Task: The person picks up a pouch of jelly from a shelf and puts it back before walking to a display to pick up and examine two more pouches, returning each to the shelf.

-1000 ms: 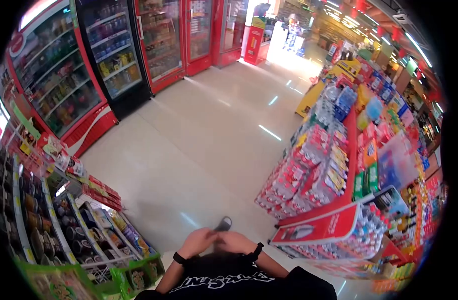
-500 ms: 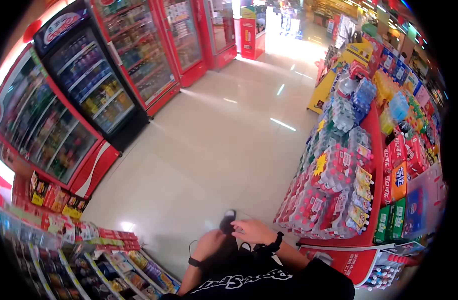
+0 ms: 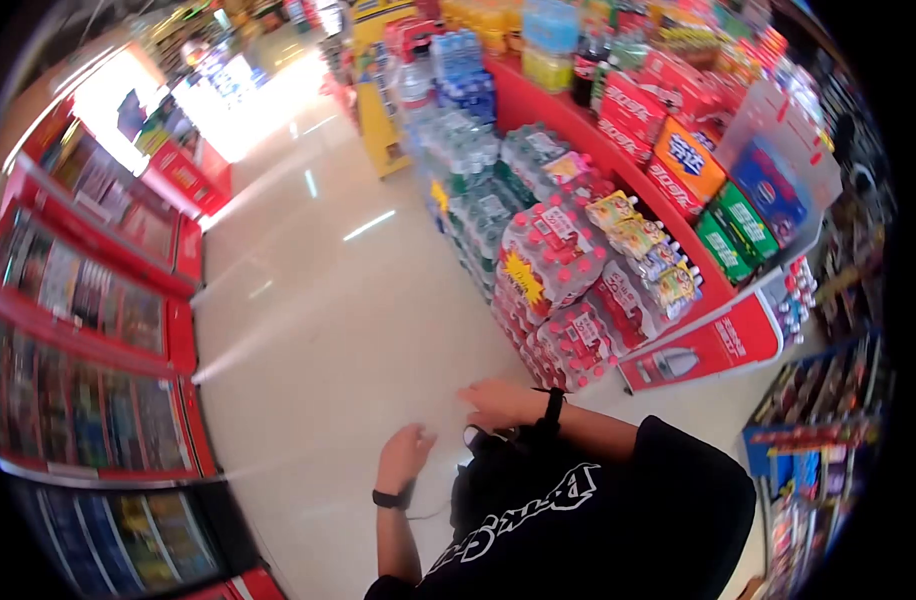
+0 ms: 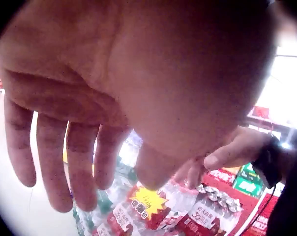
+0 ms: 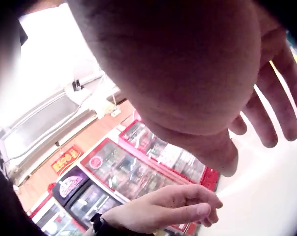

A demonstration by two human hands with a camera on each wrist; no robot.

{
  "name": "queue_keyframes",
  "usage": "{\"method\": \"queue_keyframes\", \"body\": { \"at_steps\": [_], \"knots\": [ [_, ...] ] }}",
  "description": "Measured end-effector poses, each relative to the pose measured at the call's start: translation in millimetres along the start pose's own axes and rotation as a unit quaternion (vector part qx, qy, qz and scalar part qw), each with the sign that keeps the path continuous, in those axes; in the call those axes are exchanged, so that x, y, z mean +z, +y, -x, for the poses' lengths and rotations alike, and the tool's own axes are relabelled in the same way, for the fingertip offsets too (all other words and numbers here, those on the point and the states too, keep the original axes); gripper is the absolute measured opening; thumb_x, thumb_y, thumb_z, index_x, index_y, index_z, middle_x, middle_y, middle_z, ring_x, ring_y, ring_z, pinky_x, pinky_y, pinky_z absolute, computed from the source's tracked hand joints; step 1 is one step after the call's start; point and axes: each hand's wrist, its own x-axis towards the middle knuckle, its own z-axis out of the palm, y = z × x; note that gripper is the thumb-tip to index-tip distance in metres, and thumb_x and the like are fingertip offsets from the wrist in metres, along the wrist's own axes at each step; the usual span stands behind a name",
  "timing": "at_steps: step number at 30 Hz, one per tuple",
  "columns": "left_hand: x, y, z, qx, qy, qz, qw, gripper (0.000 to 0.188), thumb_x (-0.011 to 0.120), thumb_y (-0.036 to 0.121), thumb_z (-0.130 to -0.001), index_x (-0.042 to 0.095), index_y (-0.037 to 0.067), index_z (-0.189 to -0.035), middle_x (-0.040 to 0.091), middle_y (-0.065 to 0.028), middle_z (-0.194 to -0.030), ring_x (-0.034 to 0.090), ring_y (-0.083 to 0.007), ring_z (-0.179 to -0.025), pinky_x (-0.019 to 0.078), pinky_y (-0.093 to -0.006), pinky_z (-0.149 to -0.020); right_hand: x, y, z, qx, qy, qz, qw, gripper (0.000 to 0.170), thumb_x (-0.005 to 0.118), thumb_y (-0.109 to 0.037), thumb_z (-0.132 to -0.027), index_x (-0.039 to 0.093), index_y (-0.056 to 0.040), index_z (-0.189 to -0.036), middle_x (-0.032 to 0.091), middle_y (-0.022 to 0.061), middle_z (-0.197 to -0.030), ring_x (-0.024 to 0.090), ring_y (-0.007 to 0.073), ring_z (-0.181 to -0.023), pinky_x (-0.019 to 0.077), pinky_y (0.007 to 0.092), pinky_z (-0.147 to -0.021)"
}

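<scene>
Both hands are bare and hold nothing. My left hand (image 3: 405,458) is in front of the body over the floor (image 3: 318,330), a dark band at its wrist. In the left wrist view its palm (image 4: 114,64) fills the top, with the fingers (image 4: 52,162) extended and spread. Further right, my right hand (image 3: 506,403) hovers in front of the dark shirt (image 3: 608,500). Its fingers (image 5: 266,118) hang straight and apart in the right wrist view. Nearest to it are wrapped packs of red-capped bottles (image 3: 553,260), with a gap between.
On the right, a red display stand (image 3: 713,345) holds drink cartons (image 3: 688,165) and bottles. Along the left run red-framed glass-door coolers (image 3: 88,290) and a black cooler (image 3: 128,540). A yellow stand (image 3: 380,125) is farther up the aisle. Shelves (image 3: 818,400) fill the lower right.
The view has swung right, bringing the bottle packs to the centre and the coolers to the left edge. The hands, close together a second ago, are now apart.
</scene>
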Motion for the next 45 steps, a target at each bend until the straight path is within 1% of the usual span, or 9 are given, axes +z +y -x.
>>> {"method": "queue_keyframes", "body": {
  "at_steps": [10,17,23,27,31,35,42,43,45],
  "knots": [
    [-19.9,37.5,-227.0,0.108,-0.102,-0.073,0.986,0.044,0.065,0.039,-0.093,0.065,0.001,-0.115,0.07,-0.0181,-0.105,0.067,-0.0351,-0.097,0.0529,-0.0442,-0.085,-91.9,148.1,-38.6,0.264,0.291,-0.059,0.918,0.047,0.065,-0.027,-0.088,0.058,-0.0038,-0.128,0.067,0.0224,-0.112,0.064,0.0397,-0.105,0.0515,0.0473,-0.087],
    [-24.4,134.9,-345.3,0.153,-0.241,-0.047,0.957,0.047,0.062,0.041,-0.096,0.063,0.0,-0.118,0.071,-0.0187,-0.098,0.069,-0.0353,-0.092,0.0537,-0.0442,-0.081,-212.5,232.8,-62.8,0.29,0.586,-0.185,0.734,0.042,0.063,-0.035,-0.09,0.062,-0.0002,-0.114,0.071,0.0205,-0.094,0.068,0.0405,-0.087,0.053,0.0476,-0.077],
    [-47.9,153.0,-454.6,0.245,-0.235,-0.171,0.925,0.046,0.061,0.04,-0.096,0.062,0.001,-0.121,0.069,-0.0197,-0.109,0.066,-0.0367,-0.102,0.052,-0.0453,-0.088,-217.0,384.1,-104.5,0.36,0.694,-0.253,0.57,0.032,0.065,-0.027,-0.091,0.065,0.0019,-0.103,0.07,0.0111,-0.077,0.067,0.0217,-0.062,0.0525,0.0348,-0.055],
    [-48.6,176.6,-517.0,0.266,-0.285,-0.195,0.9,0.046,0.06,0.041,-0.096,0.062,0.002,-0.12,0.068,-0.0191,-0.111,0.066,-0.0366,-0.103,0.0523,-0.0455,-0.087,-242.2,411.9,-107.6,0.301,0.653,-0.582,0.379,0.026,0.064,-0.026,-0.092,0.069,-0.0014,-0.096,0.071,0.0076,-0.078,0.064,0.0165,-0.057,0.048,0.0314,-0.046],
    [-42.9,190.0,-561.5,0.336,-0.34,-0.184,0.859,0.045,0.062,0.041,-0.095,0.062,0.002,-0.117,0.069,-0.019,-0.107,0.066,-0.0366,-0.1,0.0528,-0.0452,-0.084,-252.9,422.8,-125.1,0.31,0.689,-0.578,0.308,0.021,0.061,-0.017,-0.091,0.07,0.0011,-0.095,0.071,0.0106,-0.078,0.062,0.0191,-0.051,0.0454,0.0301,-0.041],
    [-32.9,199.8,-619.4,0.396,-0.394,-0.165,0.813,0.043,0.064,0.039,-0.094,0.062,0.002,-0.115,0.068,-0.0188,-0.103,0.066,-0.0367,-0.095,0.0525,-0.0449,-0.081,-266.7,423.8,-129.4,0.319,0.681,-0.603,0.266,0.025,0.062,-0.022,-0.093,0.071,-0.0001,-0.1,0.07,0.0105,-0.078,0.06,0.0175,-0.047,0.0403,0.0278,-0.038],
    [-37.2,228.9,-702.9,0.293,-0.501,-0.11,0.807,0.037,0.061,0.033,-0.096,0.065,0.001,-0.115,0.067,-0.0232,-0.108,0.065,-0.0363,-0.104,0.0506,-0.0427,-0.087,-277.3,407.5,-160.6,0.377,0.755,-0.43,0.322,0.025,0.054,-0.02,-0.098,0.066,0.0022,-0.099,0.071,0.0123,-0.078,0.059,0.0147,-0.046,0.0434,0.0276,-0.039],
    [-31.3,236.0,-712.3,0.323,-0.506,-0.148,0.786,0.038,0.058,0.034,-0.101,0.063,0.003,-0.124,0.068,-0.0191,-0.117,0.066,-0.0299,-0.106,0.051,-0.0382,-0.087,-274.9,404.3,-161.9,0.409,0.742,-0.363,0.389,0.024,0.052,-0.018,-0.099,0.064,0.0018,-0.097,0.07,0.0112,-0.076,0.062,0.0164,-0.05,0.0474,0.0317,-0.043],
    [7.6,226.9,-726.6,0.234,-0.54,0.023,0.808,0.039,0.056,0.035,-0.103,0.062,0.003,-0.125,0.067,-0.0152,-0.119,0.065,-0.0275,-0.105,0.0511,-0.0373,-0.088,-268.7,385.8,-167.8,0.464,0.736,-0.271,0.411,0.023,0.052,-0.017,-0.098,0.063,0.0027,-0.094,0.07,0.014,-0.077,0.066,0.0226,-0.056,0.0498,0.0364,-0.05]
  ]
}}
